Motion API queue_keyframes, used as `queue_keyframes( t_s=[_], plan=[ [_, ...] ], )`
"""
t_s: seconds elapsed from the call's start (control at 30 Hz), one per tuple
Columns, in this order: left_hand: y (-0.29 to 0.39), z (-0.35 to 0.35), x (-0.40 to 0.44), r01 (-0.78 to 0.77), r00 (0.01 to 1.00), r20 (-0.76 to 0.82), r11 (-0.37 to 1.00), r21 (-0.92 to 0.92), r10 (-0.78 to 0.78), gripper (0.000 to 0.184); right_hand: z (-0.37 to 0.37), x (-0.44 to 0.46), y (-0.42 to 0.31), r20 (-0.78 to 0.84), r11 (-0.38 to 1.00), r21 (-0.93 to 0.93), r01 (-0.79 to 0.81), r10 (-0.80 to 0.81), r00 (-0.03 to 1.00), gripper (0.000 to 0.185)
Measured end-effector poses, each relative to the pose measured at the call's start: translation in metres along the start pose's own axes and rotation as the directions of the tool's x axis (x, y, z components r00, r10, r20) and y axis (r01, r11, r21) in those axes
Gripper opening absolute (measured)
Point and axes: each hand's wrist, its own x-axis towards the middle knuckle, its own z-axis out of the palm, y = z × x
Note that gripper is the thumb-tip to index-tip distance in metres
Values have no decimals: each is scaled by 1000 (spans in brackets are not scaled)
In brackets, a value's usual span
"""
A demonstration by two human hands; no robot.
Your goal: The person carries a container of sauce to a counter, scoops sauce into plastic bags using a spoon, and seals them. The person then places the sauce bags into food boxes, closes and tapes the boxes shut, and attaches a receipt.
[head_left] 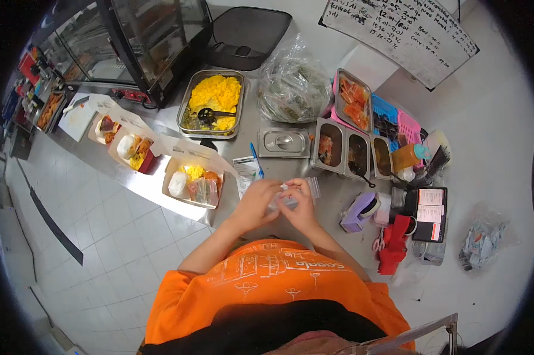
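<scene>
Close together over the steel counter, my left hand (260,204) and my right hand (298,204) both hold a small clear plastic bag (314,187), whose edge sticks out past the right fingers. What the bag holds is hidden. Just beyond the left hand, a blue pen (256,160) lies on a printed paper (243,168). To the left stands an open meal box (215,204) with rice (179,184), yellow egg and small packets. Two more open boxes with food sit farther left, the nearer one holding rice (126,147).
Behind are a tray of scrambled egg (215,93), a lidded steel container (283,143) and a bag of greens (293,83). Steel food pans (330,145), a purple tape dispenser (357,214), red cloth (392,248) and a tablet (431,214) stand right. A glass warmer (122,47) is back left.
</scene>
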Motion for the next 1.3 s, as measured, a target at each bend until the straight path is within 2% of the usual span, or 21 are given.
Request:
queue_keyframes(
  t_s=[0.03, 0.07, 0.13, 0.17, 0.27, 0.37, 0.47, 0.53, 0.57, 0.6, 0.63, 0.7, 0.8, 0.9, 1.0, 1.1, 1.23, 1.3],
  plan=[
    [-9, -3, -1, 24, 999, -28, 999, -34, -25, 49, 15, 5, 24, -75, 966, 231, -116, 137, 988, 34],
    [-12, -10, -1, 70, 997, -27, 990, -122, -74, 49, 28, 11, 45, -116, 867, 456, -201, 282, 952, 34],
    [-15, -22, -2, 160, 985, -13, 942, -294, -171, 50, 43, 38, 67, 5, 471, 816, -337, 576, 818, 32],
    [-16, -24, -3, 169, 982, -19, 927, -334, -185, 51, 49, 51, 79, 118, 208, 917, -341, 674, 729, 31],
    [-23, -27, -11, 200, 975, -3, 889, -412, -221, 55, 67, 81, 128, 230, -11, 937, -349, 770, 595, 31],
    [-30, -27, -13, 221, 972, 25, 880, -419, -232, 55, 78, 106, 139, 137, 10, 962, -274, 847, 514, 44],
    [-31, -32, -8, 214, 974, 25, 880, -425, -225, 54, 85, 116, 127, 75, 244, 905, -347, 713, 697, 47],
    [-38, -30, -6, 253, 966, 63, 852, -459, -252, 54, 93, 129, 123, -110, 723, 570, -390, 538, 836, 46],
    [-41, -28, -5, 273, 960, 83, 836, -477, -267, 54, 94, 135, 124, -147, 879, 318, -355, 416, 898, 46],
    [-43, -27, -3, 272, 961, 94, 833, -481, -259, 54, 88, 139, 127, -224, 982, -16, -189, 181, 958, 42],
    [-45, -25, -1, 270, 962, 104, 831, -486, -252, 54, 85, 139, 127, -201, 949, -200, -242, 202, 958, 41],
    [-47, -23, 3, 283, 959, 127, 824, -491, -254, 54, 72, 143, 109, -161, 786, -541, -298, 251, 954, 41],
    [-48, -20, 5, 316, 949, 158, 810, -494, -274, 53, 62, 144, 119, 43, 709, -636, -305, 427, 903, 43],
    [-50, -17, 5, 330, 944, 178, 806, -491, -278, 53, 55, 147, 113, -31, 838, -480, -261, 281, 959, 46],
    [-48, -16, 4, 341, 940, 193, 814, -470, -282, 54, 48, 162, 109, -236, 968, -234, -92, 35, 971, 50],
    [-45, -18, 6, 301, 953, 165, 834, -463, -253, 55, 45, 173, 116, -237, 966, -229, -117, 62, 969, 54],
    [-42, -19, 0, 279, 960, 120, 851, -445, -253, 55, 49, 150, 116, -147, 951, -199, -236, 209, 967, 44],
    [-41, -21, -5, 268, 963, 96, 859, -437, -252, 55, 53, 126, 117, -112, 967, -207, -148, 127, 986, 39]
  ],
)
